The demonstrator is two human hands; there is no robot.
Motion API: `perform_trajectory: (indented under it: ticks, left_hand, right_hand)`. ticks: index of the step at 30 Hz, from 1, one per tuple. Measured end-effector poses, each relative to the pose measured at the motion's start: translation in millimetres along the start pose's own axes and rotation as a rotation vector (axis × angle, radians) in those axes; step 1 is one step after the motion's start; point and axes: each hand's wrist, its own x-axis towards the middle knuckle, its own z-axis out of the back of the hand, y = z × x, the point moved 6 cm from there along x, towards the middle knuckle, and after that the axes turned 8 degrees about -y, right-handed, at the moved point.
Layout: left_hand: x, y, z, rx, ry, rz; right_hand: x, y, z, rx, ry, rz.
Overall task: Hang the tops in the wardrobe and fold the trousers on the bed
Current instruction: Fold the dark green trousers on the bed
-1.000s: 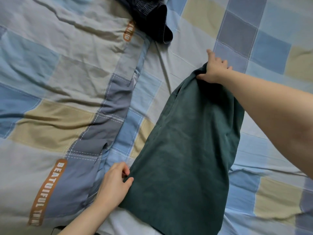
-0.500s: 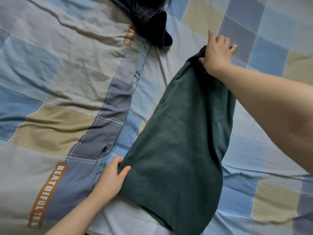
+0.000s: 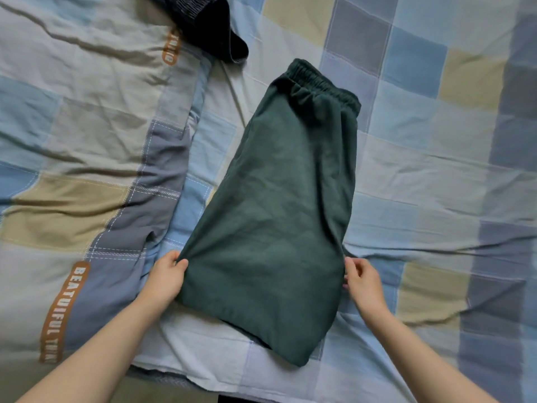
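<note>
- Green trousers (image 3: 279, 205) lie folded lengthwise on the bed (image 3: 436, 170), waistband far.
- My left hand (image 3: 165, 279) pinches the near-left edge.
- My right hand (image 3: 363, 282) touches the near-right edge, fingers loosely curled; grip unclear.
- Fabric judged soft, light, limp: take both near corners.

The green trousers (image 3: 279, 205) I handle are a soft, matt cloth with a faintly brushed nap and a gathered, ribbed elastic waistband (image 3: 322, 82). The checked quilt (image 3: 87, 135) is thin, matt woven cotton, creased, with stitched seams. The dark garment (image 3: 209, 27) beyond looks like matt ribbed knit.
</note>
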Motion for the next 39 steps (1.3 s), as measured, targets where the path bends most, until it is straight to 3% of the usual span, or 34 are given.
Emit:
perform_trajectory:
  ticks: [3, 7, 9, 12, 15, 19, 21, 22, 24, 26, 28, 30, 32, 34, 37, 39]
  left_hand:
    - [-8.4, -3.4, -1.2, -0.041, -0.009, 0.009]
    - [-24.1, -5.4, -8.0, -0.093, 0.061, -0.049]
    - [-28.6, -6.5, -9.7, -0.105, 0.075, -0.034]
    - [-44.3, -6.3, -19.5, -0.187, 0.162, 0.05]
    - [-75.3, -4.0, -37.9, -0.294, 0.378, 0.186]
    - [-124.3, -4.2, -62.9, -0.426, 0.714, 0.267]
    - [-136.9, 2.0, -74.0, -0.433, 0.778, 0.256]
    - [-135.3, 9.0, -77.0, -0.414, 0.729, 0.241]
    - [-122.5, 30.4, -76.0, -0.254, 0.461, 0.21]
    - [-107.5, 49.1, -67.4, 0.136, 0.18, 0.097]
    - [-102.6, 59.6, -67.3, 0.454, 0.132, -0.001]
    - [-106.3, 60.3, -71.5, 0.615, 0.155, -0.015]
    - [-105.4, 54.0, -75.3, 0.603, 0.167, -0.024]
    - [-105.5, 44.2, -81.7, 0.425, 0.154, -0.004]
    - [-103.1, 27.9, -87.2, 0.249, 0.056, 0.021]
    - [-100.7, 21.0, -88.9, 0.211, 0.034, 0.036]
  right_hand:
    - [-26.4, -21.9, -13.5, 0.079, 0.152, -0.061]
    - [-46.4, -22.0, -33.8, 0.412, 0.465, -0.349]
    - [-49.6, -16.6, -34.5, 0.464, 0.556, -0.365]
    - [-43.7, -17.2, -10.7, 0.523, 0.477, -0.33]
    - [-29.8, -23.7, 33.4, 0.494, 0.39, -0.305]
    - [-0.6, -15.2, 115.0, 0.344, 0.192, -0.05]
    - [11.3, -23.6, 145.5, 0.34, 0.094, -0.011]
    - [15.4, -32.5, 152.5, 0.303, 0.064, -0.013]
    - [18.9, -59.8, 153.8, 0.08, 0.092, 0.0]
    - [14.2, -95.8, 145.1, -0.279, 0.218, 0.01]
    - [8.7, -116.1, 137.6, -0.512, 0.273, 0.08]
    - [10.1, -118.5, 130.2, -0.487, 0.24, 0.122]
    - [18.3, -105.9, 120.0, -0.353, 0.175, 0.143]
    - [32.9, -95.1, 108.3, -0.181, 0.137, 0.073]
    - [49.1, -77.9, 87.9, -0.02, 0.217, -0.057]
    - [55.8, -72.6, 75.2, -0.05, 0.303, -0.084]
